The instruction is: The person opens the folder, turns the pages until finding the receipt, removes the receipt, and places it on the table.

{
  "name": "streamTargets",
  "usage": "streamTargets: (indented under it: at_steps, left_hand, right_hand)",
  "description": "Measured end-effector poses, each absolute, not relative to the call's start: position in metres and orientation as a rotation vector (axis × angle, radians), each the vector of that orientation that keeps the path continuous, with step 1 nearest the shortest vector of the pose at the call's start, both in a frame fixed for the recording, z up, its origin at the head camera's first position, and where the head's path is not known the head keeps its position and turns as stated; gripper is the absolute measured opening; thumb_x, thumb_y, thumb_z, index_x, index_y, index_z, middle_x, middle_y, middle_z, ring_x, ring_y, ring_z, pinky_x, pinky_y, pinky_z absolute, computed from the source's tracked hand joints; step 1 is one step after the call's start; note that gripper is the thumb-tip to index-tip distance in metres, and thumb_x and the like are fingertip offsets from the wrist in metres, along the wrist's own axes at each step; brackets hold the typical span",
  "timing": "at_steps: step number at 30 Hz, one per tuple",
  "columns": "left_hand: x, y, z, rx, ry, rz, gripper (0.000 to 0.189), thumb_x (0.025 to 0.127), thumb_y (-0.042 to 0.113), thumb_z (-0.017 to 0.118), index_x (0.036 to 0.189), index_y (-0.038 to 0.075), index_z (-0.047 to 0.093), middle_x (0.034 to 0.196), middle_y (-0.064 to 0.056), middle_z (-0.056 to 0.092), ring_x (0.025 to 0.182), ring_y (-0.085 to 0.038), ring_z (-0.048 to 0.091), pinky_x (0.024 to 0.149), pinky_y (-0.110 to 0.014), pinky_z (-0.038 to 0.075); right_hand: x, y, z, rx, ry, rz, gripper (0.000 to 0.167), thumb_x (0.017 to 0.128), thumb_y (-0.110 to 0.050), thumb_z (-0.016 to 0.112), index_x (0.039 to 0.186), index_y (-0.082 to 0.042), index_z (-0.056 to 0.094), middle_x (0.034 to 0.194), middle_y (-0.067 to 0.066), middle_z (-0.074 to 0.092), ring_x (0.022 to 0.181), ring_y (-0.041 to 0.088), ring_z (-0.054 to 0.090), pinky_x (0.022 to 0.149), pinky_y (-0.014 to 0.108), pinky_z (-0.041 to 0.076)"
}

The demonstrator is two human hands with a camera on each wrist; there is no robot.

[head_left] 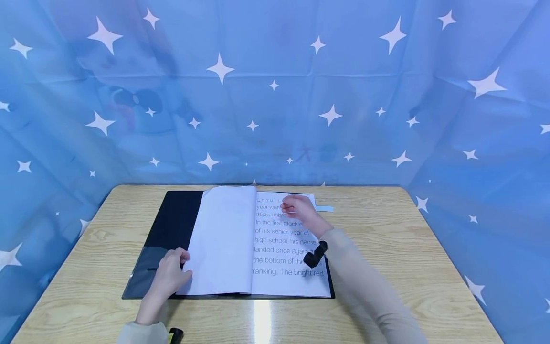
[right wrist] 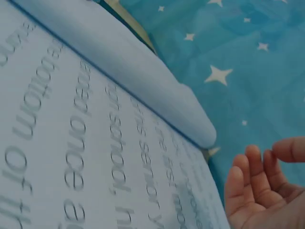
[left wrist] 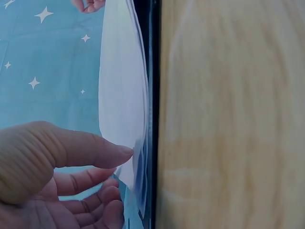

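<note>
An open black display folder lies on the table with a blank white page (head_left: 223, 239) on its left side and a page of large printed text (head_left: 283, 282) on its right. My left hand (head_left: 169, 272) is at the lower left edge of the blank page, fingers bent and thumb apart from them. In the left wrist view, the thumb (left wrist: 109, 151) overlaps the edge of the white sheets (left wrist: 121, 86). Over the upper part of the printed page is my right hand (head_left: 301, 210), loosely curled and holding nothing; its fingers (right wrist: 255, 167) show in the right wrist view.
The folder's black cover (head_left: 178, 220) reaches out left of the pages, with a dark pocket (head_left: 143, 272) low on it. A light blue tab (head_left: 324, 209) sticks out at the right. Behind the wooden table (head_left: 386, 239) hangs a blue star-patterned cloth (head_left: 275, 134).
</note>
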State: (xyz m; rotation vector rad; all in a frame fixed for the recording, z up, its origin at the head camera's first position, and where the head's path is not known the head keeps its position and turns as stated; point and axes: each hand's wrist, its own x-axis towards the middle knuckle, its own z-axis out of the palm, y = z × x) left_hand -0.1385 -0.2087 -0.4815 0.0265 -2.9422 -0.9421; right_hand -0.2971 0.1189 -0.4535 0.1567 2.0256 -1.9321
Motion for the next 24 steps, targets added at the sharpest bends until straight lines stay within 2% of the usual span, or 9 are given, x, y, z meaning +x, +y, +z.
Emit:
streamTargets:
  at_steps: [3, 6, 10, 17, 24]
  left_hand:
    - [-0.139, -0.209, -0.483, -0.043, -2.947, -0.949, 0.015, 0.065, -0.008, 0.064, 0.076, 0.000, 0.059, 0.074, -0.006, 0.053, 0.069, -0.019, 0.049, 0.061, -0.032, 0.043]
    - [-0.139, -0.209, -0.484, -0.081, -2.942, -0.985, 0.015, 0.065, -0.010, 0.062, 0.074, 0.002, 0.059, 0.071, -0.003, 0.053, 0.066, -0.016, 0.048, 0.058, -0.027, 0.040]
    - [-0.138, -0.210, -0.486, -0.092, -2.928, -1.008, 0.016, 0.066, -0.011, 0.062, 0.076, 0.001, 0.061, 0.072, -0.003, 0.052, 0.066, -0.015, 0.048, 0.058, -0.026, 0.041]
    - [-0.138, -0.212, -0.489, -0.030, -2.956, -1.068, 0.017, 0.068, -0.008, 0.066, 0.082, -0.001, 0.063, 0.077, -0.004, 0.052, 0.070, -0.015, 0.048, 0.060, -0.026, 0.042]
    - [-0.136, -0.214, -0.489, -0.041, -2.957, -1.138, 0.024, 0.068, -0.006, 0.072, 0.090, -0.003, 0.062, 0.082, -0.005, 0.053, 0.073, -0.016, 0.048, 0.061, -0.026, 0.043]
  right_hand:
    - [-0.301, 0.129, -0.456, 0.164, 2.063, -1.922, 0.035, 0.092, -0.012, 0.051, 0.119, 0.010, 0.050, 0.088, 0.005, 0.060, 0.082, 0.018, 0.059, 0.076, 0.028, 0.050]
    - [-0.305, 0.138, -0.457, 0.185, 2.115, -1.893, 0.035, 0.093, -0.014, 0.051, 0.120, 0.009, 0.050, 0.090, 0.005, 0.060, 0.082, 0.017, 0.059, 0.077, 0.028, 0.050]
    - [-0.311, 0.151, -0.460, 0.236, 2.157, -1.869, 0.037, 0.093, -0.014, 0.051, 0.123, 0.008, 0.049, 0.091, 0.007, 0.060, 0.082, 0.017, 0.059, 0.079, 0.030, 0.050]
    - [-0.320, 0.172, -0.465, 0.313, 2.203, -1.872, 0.031, 0.093, -0.013, 0.050, 0.118, 0.005, 0.051, 0.092, 0.006, 0.059, 0.081, 0.016, 0.058, 0.078, 0.028, 0.049]
    - [-0.326, 0.182, -0.463, 0.382, 2.322, -1.795, 0.034, 0.092, -0.013, 0.050, 0.122, 0.003, 0.052, 0.109, 0.014, 0.055, 0.096, 0.025, 0.052, 0.084, 0.035, 0.045]
